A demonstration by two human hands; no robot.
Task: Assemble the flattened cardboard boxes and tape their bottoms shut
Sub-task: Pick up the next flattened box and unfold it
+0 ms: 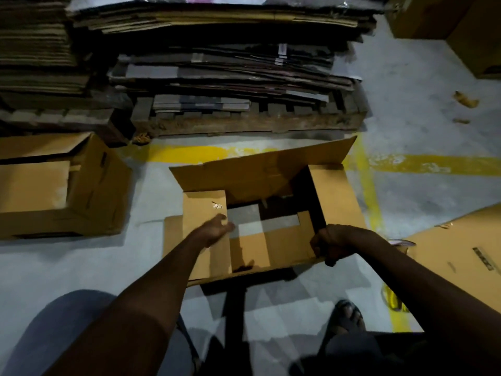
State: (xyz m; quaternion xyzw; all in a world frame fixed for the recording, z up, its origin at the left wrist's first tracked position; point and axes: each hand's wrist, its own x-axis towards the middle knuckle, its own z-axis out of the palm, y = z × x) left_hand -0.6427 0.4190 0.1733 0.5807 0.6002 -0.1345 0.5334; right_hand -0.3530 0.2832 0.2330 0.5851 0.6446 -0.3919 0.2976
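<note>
Far to the left of the left hand, an assembled cardboard box [54,185] is seen lying on the grey floor [67,261]. The left hand [217,232] is held loosely open, fingers curled, resting on the left flap [203,213] of an open cardboard box [260,172] and gripping nothing. This box is placed between and just beyond both hands, its flaps spread. The right hand [333,244] is closed tightly around the box's near right edge. Right of that hand, a flattened cardboard sheet [461,253] is laid. Beyond both hands, stacked flattened boxes [230,71] are piled on a pallet [244,123].
</note>
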